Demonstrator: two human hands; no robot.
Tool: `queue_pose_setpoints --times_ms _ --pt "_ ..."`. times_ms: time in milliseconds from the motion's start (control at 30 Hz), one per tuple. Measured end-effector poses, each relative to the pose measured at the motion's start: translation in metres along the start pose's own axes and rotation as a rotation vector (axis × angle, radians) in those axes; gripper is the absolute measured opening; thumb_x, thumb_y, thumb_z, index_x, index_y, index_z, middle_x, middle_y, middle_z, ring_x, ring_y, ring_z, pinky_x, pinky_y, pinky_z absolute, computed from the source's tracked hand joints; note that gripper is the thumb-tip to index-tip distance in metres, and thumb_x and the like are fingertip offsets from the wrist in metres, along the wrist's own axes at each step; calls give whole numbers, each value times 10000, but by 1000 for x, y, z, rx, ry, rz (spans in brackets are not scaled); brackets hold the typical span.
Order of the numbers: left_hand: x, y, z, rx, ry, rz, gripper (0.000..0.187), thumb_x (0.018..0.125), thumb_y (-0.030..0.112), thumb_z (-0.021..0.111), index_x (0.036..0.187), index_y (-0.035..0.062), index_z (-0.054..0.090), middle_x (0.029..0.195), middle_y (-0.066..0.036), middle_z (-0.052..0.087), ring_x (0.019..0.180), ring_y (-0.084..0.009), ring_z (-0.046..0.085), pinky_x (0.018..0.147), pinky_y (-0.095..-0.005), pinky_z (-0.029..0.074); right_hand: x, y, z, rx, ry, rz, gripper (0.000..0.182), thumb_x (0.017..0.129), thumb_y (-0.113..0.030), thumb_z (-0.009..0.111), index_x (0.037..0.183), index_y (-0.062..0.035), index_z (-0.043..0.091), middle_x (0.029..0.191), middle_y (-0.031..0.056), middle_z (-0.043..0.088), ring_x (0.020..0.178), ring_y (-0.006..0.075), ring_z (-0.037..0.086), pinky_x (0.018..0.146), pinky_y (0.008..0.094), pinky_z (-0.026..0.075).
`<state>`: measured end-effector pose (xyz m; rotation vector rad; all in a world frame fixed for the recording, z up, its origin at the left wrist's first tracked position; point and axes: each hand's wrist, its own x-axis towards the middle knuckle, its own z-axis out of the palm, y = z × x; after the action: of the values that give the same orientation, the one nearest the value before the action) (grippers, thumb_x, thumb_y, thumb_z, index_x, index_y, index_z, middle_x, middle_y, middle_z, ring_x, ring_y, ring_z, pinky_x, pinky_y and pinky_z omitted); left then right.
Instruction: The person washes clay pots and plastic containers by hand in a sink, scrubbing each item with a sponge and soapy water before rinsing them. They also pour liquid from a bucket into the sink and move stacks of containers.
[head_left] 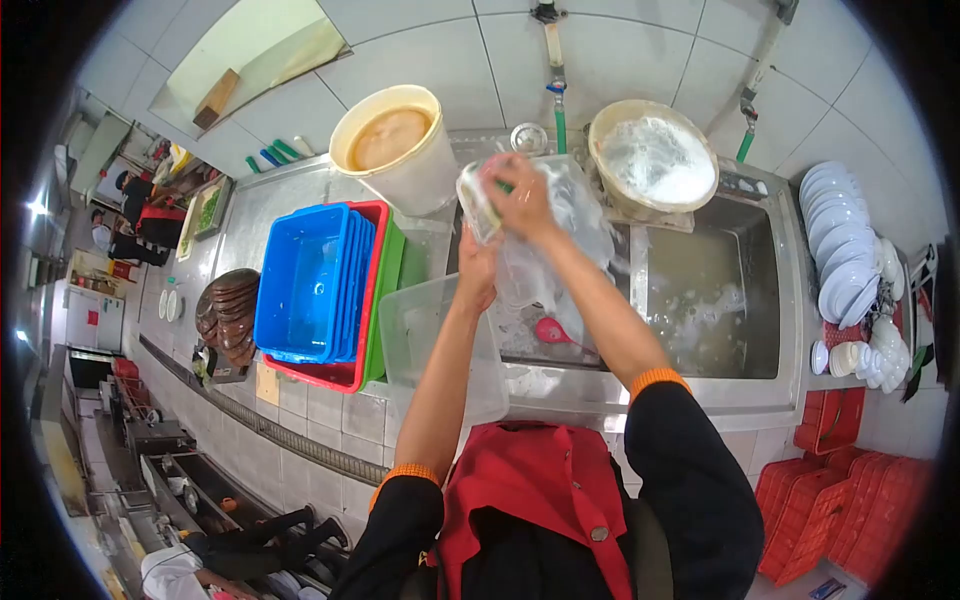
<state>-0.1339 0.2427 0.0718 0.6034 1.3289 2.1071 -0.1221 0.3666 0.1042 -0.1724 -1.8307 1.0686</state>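
My left hand (pixel 478 268) grips a clear plastic container (pixel 474 208) from below and holds it tilted over the left sink. Inside it presses my right hand (pixel 522 200), blurred by motion, with a green scouring pad (pixel 505 186) partly showing under the fingers. Just to the right, more clear plastic containers (pixel 570 225) lie covered in suds. A pink ladle-like spoon (pixel 550 330) rests low in the same sink. Near my left forearm stands a translucent plastic bin (pixel 440 330).
Nested blue tubs (pixel 305 285) sit in red and green ones at left. Behind are a bucket of brownish liquid (pixel 390 135) and a basin of foam (pixel 655 160). Cloudy water fills the right sink (pixel 700 290). Plates (pixel 840 235) stack at right, above red crates (pixel 800 510). Other people are at far left.
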Motion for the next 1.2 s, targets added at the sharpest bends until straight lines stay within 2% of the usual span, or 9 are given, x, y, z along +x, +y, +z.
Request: queue_pose_setpoints --times_ms 267,367,433,567,667,700,933,1100,1200 --pt "-5 38 14 -76 5 -146 506 868 22 491 1337 126 333 1224 -68 475 1096 -243 513 678 -434 593 6 -17 10 -35 -24 -58 97 776 -107 647 849 -44 641 884 107 600 822 264 605 735 333 477" --pt "-19 58 13 -165 -21 -227 641 862 23 506 1410 204 227 1280 -97 446 1048 -310 541 703 -532 569 14 29 -2 -72 4 -122 103 788 -114 633 849 -36 604 900 112 590 868 274 583 775 337 460" --pt "-36 77 21 -240 -133 -100 632 884 38 483 1429 187 199 1362 -98 398 1078 -308 547 692 -474 584 28 59 -26 -225 145 92 143 798 -148 615 888 -39 589 924 125 554 956 306 546 841 362 436" --pt "-17 64 0 -220 -136 -108 675 899 54 472 1451 228 124 1418 -93 346 1108 -344 529 707 -482 575 -16 1 2 -51 75 -28 142 793 -93 579 922 -42 552 998 136 558 988 330 534 875 390 415" --pt "3 49 -12 198 -72 249 630 932 126 473 1443 266 132 1420 -93 348 1114 -384 520 691 -488 568 -40 -22 0 -115 9 -128 165 788 -64 562 949 -44 535 1044 147 556 1016 340 522 889 401 405" --pt "-13 59 -5 -30 -40 145 591 940 170 473 1435 249 159 1400 -111 369 1110 -376 524 699 -502 566 -49 -17 -6 -167 16 -166 182 787 -60 554 966 -44 526 1065 151 551 1037 345 514 906 408 394" --pt "-23 79 -21 20 232 14 582 956 481 348 1372 75 317 1356 -159 411 1073 -324 564 641 -411 562 -28 52 -52 -89 439 698 563 885 -473 517 1108 45 530 1049 193 590 980 283 562 828 386 420" --pt "-28 50 -24 63 542 225 752 918 620 217 1395 41 271 1400 -226 318 1257 -354 395 891 -462 475 1 46 -54 477 825 681 513 899 -437 487 1073 41 550 1015 104 589 874 198 564 754 335 453" --pt "-57 88 6 -444 579 -569 765 898 569 359 1396 -1 250 1417 -247 282 1319 -356 301 1014 -472 372 9 52 -55 914 934 547 489 920 -449 424 1140 -25 528 1030 76 593 876 189 588 766 325 464"
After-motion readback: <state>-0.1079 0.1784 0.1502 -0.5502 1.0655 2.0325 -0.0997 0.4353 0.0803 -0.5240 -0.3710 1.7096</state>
